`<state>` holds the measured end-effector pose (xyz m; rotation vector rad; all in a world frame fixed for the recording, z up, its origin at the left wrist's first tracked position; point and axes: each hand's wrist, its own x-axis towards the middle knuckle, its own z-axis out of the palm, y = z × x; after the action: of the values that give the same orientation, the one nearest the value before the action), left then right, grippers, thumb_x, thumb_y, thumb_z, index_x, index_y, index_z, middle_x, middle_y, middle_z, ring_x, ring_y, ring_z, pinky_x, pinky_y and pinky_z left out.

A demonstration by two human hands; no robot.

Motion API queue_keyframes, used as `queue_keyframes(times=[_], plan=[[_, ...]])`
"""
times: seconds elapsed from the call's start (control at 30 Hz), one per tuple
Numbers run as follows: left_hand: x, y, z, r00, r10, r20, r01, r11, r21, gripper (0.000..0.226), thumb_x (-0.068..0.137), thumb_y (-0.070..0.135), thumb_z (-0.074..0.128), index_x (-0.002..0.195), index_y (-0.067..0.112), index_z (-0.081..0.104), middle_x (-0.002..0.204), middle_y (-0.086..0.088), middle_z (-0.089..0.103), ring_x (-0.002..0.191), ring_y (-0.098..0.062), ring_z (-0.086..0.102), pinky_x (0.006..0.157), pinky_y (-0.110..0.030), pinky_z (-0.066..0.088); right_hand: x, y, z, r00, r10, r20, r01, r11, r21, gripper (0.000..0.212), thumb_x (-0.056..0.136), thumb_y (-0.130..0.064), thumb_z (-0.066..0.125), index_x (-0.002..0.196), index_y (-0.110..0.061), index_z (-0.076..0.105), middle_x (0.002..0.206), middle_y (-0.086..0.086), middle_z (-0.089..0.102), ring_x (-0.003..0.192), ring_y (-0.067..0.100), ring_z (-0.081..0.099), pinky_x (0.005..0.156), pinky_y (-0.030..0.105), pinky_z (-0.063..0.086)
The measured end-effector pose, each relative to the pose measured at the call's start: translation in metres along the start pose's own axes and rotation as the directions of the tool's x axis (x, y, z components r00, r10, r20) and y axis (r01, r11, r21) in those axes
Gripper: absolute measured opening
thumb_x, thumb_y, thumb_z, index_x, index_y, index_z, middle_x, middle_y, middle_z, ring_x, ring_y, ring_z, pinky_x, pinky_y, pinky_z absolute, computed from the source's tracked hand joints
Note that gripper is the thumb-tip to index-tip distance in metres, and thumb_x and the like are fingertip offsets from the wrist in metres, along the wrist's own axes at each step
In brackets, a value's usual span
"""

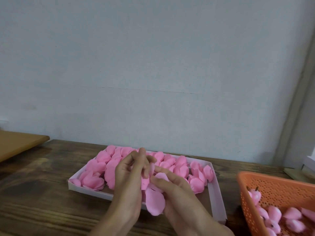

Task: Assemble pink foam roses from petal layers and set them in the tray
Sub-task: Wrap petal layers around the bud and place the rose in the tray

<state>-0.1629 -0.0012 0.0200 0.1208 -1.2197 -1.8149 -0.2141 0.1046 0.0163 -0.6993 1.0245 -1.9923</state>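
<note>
Holding a half-made pink foam rose (pixel 154 200) between both hands, I see it as a loose stack of petal layers pressed between the palms. The hands are together, both clamped on it. My left hand (pixel 129 172) pinches the upper part with curled fingers, and my right hand (pixel 175 189) cups it from the right and below. The rose's long axis runs from the fingertips back toward the wrists, with its largest petal hanging at the near end.

A shallow pale tray (pixel 217 201) lies directly under and just beyond the hands. Loose pink petals (pixel 100 167) fill its left side and far side. The only bare floor I can see in it is at the near corner on the right-hand side, so I judge the right hand to be nearer for setting the rose down.

Further right of the right hand, well apart, an orange perforated basket (pixel 276 186) holds pink buds (pixel 274 213) with dark stems. Everything rests on a dark wooden counter (pixel 42 193).
</note>
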Motion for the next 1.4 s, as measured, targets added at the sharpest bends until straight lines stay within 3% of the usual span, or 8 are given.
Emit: queue_keyframes(times=[0.1, 0.27, 0.53, 0.83, 0.97, 1.07, 1.23, 1.4], plan=[[-0.002, 0.0, 0.0, 0.999, -0.045, 0.011, 0.045, 0.998, 0.034, 0.053, 0.077, 0.058, 0.068, 0.075, 0.006, 0.069, 0.087, -0.008, 0.075, 0.087, -0.02, 0.073, 0.066, -0.033, 0.059, 0.0, 0.0, 0.0, 0.997, -0.074, 0.002, 0.074, 0.99, -0.12, 0.023, 0.087, -0.008, 0.073, 0.109, -0.005, 0.077, 0.109, 0.025, 0.074, 0.094, 0.032, 0.074, 0.077, 0.047, 0.063], [0.003, 0.005, 0.001, 0.991, -0.135, 0.014, 0.135, 0.99, -0.027, 0.062, 0.086, 0.051, 0.061, 0.114, -0.004, 0.065, 0.122, -0.01, 0.074, 0.116, -0.025, 0.071, 0.075, -0.034, 0.063, -0.001, -0.003, 0.002, 0.969, -0.24, 0.067, 0.244, 0.863, -0.443, 0.027, 0.079, -0.011, 0.081, 0.105, -0.015, 0.081, 0.103, 0.006, 0.078, 0.095, 0.022, 0.073, 0.086, 0.041, 0.062], [-0.002, 0.006, 0.0, 0.994, -0.078, 0.079, 0.081, 0.996, -0.036, 0.053, 0.084, 0.068, 0.052, 0.093, 0.019, 0.069, 0.118, -0.017, 0.071, 0.112, -0.03, 0.07, 0.082, -0.034, 0.059, -0.008, 0.002, 0.004, 0.912, -0.406, 0.065, 0.313, 0.583, -0.75, 0.034, 0.074, -0.016, 0.088, 0.103, -0.032, 0.08, 0.101, -0.018, 0.077, 0.101, 0.004, 0.071, 0.093, 0.025, 0.054], [-0.003, 0.002, -0.001, 0.996, -0.062, 0.061, 0.058, 0.996, 0.066, 0.079, 0.086, 0.077, 0.03, 0.113, 0.013, 0.066, 0.119, -0.019, 0.069, 0.116, -0.032, 0.065, 0.099, -0.049, 0.052, -0.009, 0.001, 0.003, 0.88, -0.463, 0.104, 0.374, 0.541, -0.753, 0.028, 0.074, -0.015, 0.085, 0.095, -0.03, 0.075, 0.095, -0.013, 0.077, 0.097, 0.012, 0.072, 0.087, 0.022, 0.054], [0.002, 0.003, -0.003, 0.981, -0.171, 0.09, 0.174, 0.985, -0.018, 0.083, 0.085, 0.083, 0.037, 0.121, 0.014, 0.067, 0.122, -0.02, 0.07, 0.11, -0.034, 0.07, 0.083, -0.039, 0.06, -0.009, 0.001, 0.006, 0.859, -0.506, 0.071, 0.402, 0.583, -0.706, 0.033, 0.075, -0.008, 0.083, 0.097, -0.031, 0.074, 0.096, -0.009, 0.078, 0.095, 0.015, 0.074, 0.087, 0.029, 0.058], [0.006, -0.003, -0.01, 0.968, -0.24, 0.077, 0.236, 0.97, 0.059, 0.073, 0.096, 0.071, 0.033, 0.111, 0.011, 0.072, 0.11, -0.021, 0.075, 0.104, -0.037, 0.074, 0.074, -0.037, 0.062, -0.008, -0.007, 0.005, 0.849, -0.527, 0.033, 0.44, 0.672, -0.596, 0.034, 0.08, -0.001, 0.084, 0.101, -0.027, 0.077, 0.102, -0.004, 0.079, 0.098, 0.015, 0.075, 0.087, 0.026, 0.059], [0.011, -0.004, -0.017, 0.937, -0.323, 0.132, 0.285, 0.927, 0.242, 0.034, 0.096, 0.038, 0.065, 0.107, 0.009, 0.078, 0.111, -0.021, 0.075, 0.107, -0.04, 0.071, 0.092, -0.054, 0.056, -0.006, -0.014, 0.003, 0.819, -0.569, -0.083, 0.483, 0.759, -0.436, 0.035, 0.081, 0.007, 0.081, 0.102, -0.022, 0.079, 0.102, 0.003, 0.08, 0.101, 0.019, 0.076, 0.087, 0.026, 0.06], [0.013, -0.007, -0.014, 0.936, -0.351, 0.031, 0.346, 0.931, 0.116, 0.027, 0.071, 0.005, 0.078, 0.096, -0.004, 0.076, 0.099, -0.031, 0.074, 0.072, -0.033, 0.074, 0.047, -0.032, 0.057, -0.005, -0.016, 0.002, 0.8, -0.59, -0.107, 0.51, 0.764, -0.396, 0.033, 0.079, -0.002, 0.082, 0.101, -0.025, 0.079, 0.105, 0.003, 0.08, 0.104, 0.021, 0.075, 0.089, 0.028, 0.06]])
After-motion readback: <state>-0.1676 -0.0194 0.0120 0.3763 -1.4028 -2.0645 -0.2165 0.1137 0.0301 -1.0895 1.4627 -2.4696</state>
